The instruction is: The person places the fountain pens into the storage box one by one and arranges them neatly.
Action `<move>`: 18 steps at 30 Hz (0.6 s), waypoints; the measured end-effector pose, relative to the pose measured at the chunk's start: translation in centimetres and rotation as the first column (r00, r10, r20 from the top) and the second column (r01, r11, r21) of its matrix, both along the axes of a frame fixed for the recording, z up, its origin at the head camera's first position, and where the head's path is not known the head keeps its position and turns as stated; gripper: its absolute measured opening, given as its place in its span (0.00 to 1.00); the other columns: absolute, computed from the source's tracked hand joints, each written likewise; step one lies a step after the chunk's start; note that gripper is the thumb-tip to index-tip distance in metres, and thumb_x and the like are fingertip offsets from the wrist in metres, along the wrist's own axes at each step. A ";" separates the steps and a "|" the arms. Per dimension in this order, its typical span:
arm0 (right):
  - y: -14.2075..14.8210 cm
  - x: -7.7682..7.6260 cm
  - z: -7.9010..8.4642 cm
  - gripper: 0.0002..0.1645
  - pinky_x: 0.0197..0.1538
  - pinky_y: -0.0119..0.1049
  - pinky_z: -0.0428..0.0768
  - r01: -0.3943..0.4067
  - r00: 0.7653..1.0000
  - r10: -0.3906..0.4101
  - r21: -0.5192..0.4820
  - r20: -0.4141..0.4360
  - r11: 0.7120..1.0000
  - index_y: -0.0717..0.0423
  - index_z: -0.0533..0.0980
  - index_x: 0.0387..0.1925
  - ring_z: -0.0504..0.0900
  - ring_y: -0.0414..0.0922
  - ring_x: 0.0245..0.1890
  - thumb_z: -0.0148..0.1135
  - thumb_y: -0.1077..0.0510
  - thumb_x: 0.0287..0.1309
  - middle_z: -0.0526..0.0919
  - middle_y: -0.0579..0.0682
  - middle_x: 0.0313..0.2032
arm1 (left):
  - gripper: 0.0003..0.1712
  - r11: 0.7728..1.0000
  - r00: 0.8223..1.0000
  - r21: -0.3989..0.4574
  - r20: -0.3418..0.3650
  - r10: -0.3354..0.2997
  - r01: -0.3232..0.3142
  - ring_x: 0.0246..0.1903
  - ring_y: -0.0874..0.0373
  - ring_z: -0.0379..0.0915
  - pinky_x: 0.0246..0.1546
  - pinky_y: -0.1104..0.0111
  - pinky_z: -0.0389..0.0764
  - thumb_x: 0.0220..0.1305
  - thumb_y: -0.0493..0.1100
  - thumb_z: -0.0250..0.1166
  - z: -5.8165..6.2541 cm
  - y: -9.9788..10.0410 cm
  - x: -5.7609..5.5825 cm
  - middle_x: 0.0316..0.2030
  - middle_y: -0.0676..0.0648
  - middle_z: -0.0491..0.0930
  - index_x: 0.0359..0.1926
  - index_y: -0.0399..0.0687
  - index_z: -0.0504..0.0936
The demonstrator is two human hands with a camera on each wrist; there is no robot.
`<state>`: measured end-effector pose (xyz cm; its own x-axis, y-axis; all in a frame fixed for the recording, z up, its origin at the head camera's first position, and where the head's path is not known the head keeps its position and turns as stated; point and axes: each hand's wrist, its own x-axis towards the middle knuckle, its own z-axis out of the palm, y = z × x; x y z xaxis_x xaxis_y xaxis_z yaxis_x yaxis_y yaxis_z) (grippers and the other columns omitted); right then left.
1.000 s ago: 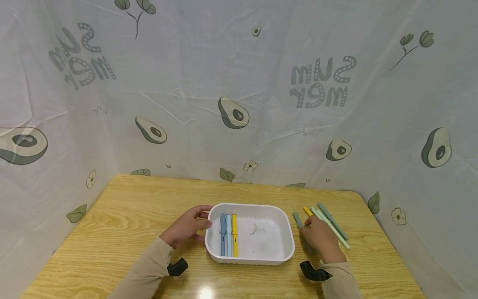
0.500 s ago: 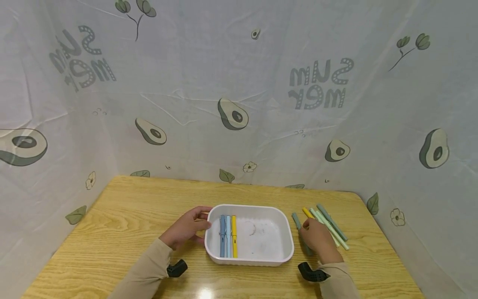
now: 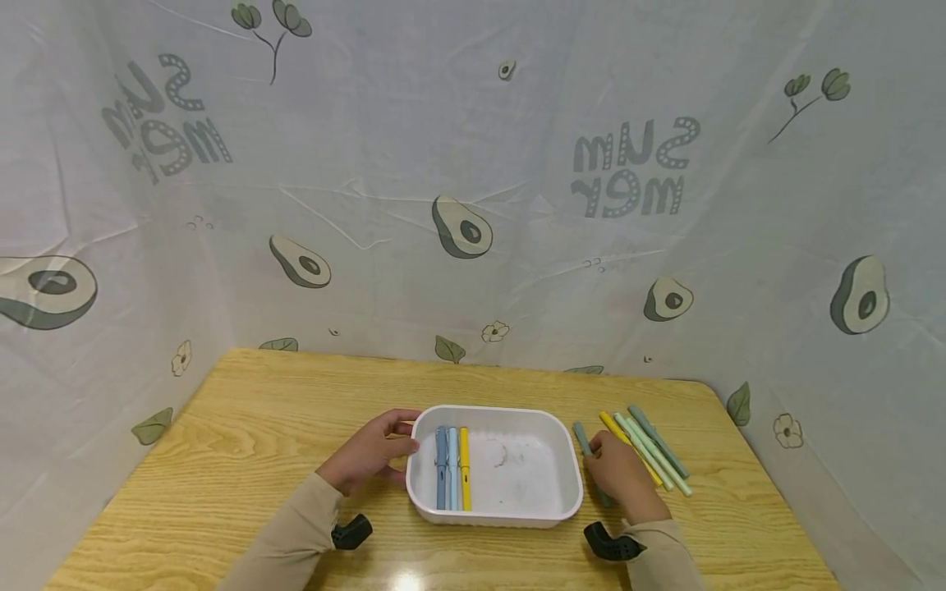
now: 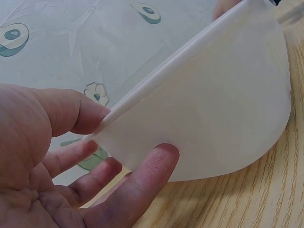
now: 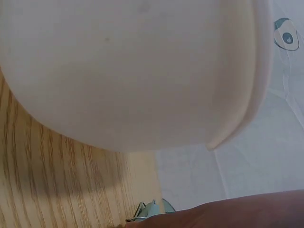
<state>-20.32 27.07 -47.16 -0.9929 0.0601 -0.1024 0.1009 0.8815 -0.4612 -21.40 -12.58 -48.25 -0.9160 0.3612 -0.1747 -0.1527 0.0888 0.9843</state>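
Note:
In the head view, my left hand [image 3: 373, 451] holds the left end of a white plastic tray [image 3: 502, 519]. The left wrist view shows its thumb at the rim and fingers on the outer wall. Inside the tray lie a blue-grey pen [image 3: 441, 468], a light blue pen [image 3: 453, 472] and a yellow pen [image 3: 465, 468], side by side. To the tray's right, my right hand [image 3: 622, 476] pinches a grey-green pen [image 3: 580, 435], partly covered by the hand. The pen's clip end shows at the bottom of the right wrist view, where most of the hand is out of frame.
Right of my right hand lie a second yellow pen [image 3: 610, 423], two pale green pens [image 3: 668, 469] and another grey-green pen [image 3: 661, 443], slanting on the wooden table [image 3: 318, 394]. A patterned cloth [image 3: 384, 295] hangs behind the table.
My right hand has shifted slightly left with the grey-green pen, closer to the tray. More of the second yellow pen now shows. The left hand and tray stay in place.

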 end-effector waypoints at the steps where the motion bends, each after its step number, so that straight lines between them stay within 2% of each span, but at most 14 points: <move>1: -0.1 0.0 -0.1 0.13 0.29 0.41 0.75 -0.003 1.000 0.003 -0.003 0.002 1.000 0.65 0.76 0.48 0.75 0.48 0.29 0.59 0.59 0.68 0.82 0.56 0.37 | 0.31 1.000 1.000 0.002 0.000 -0.002 0.002 0.47 0.45 0.79 0.38 0.51 0.90 0.72 0.33 0.62 0.0 0.0 0.0 0.58 0.32 0.70 0.73 0.39 0.67; 9: -0.8 0.0 0.1 0.15 0.33 0.43 0.79 -0.035 0.999 0.035 0.017 -0.003 0.999 0.62 0.78 0.45 0.79 0.47 0.32 0.63 0.53 0.68 0.84 0.56 0.40 | 0.31 1.000 1.000 0.003 -0.006 -0.011 0.011 0.47 0.44 0.79 0.37 0.50 0.90 0.72 0.34 0.62 0.2 -0.1 0.1 0.59 0.31 0.70 0.73 0.38 0.67; 15: -1.1 0.1 0.3 0.13 0.30 0.39 0.74 -0.033 0.999 0.033 0.034 0.004 0.999 0.59 0.77 0.40 0.75 0.46 0.29 0.64 0.52 0.64 0.80 0.51 0.33 | 0.31 1.000 1.000 -0.001 -0.005 -0.011 0.011 0.47 0.45 0.79 0.37 0.51 0.90 0.73 0.34 0.62 0.3 -0.1 0.2 0.58 0.31 0.70 0.73 0.38 0.67; 18: -1.0 0.1 0.2 0.14 0.30 0.39 0.73 -0.014 1.000 0.014 0.015 0.008 1.000 0.59 0.77 0.40 0.74 0.47 0.29 0.65 0.52 0.63 0.79 0.51 0.34 | 0.31 1.000 1.000 -0.004 -0.004 -0.011 0.011 0.46 0.46 0.79 0.37 0.51 0.90 0.72 0.34 0.62 0.3 -0.1 0.1 0.58 0.32 0.71 0.73 0.39 0.67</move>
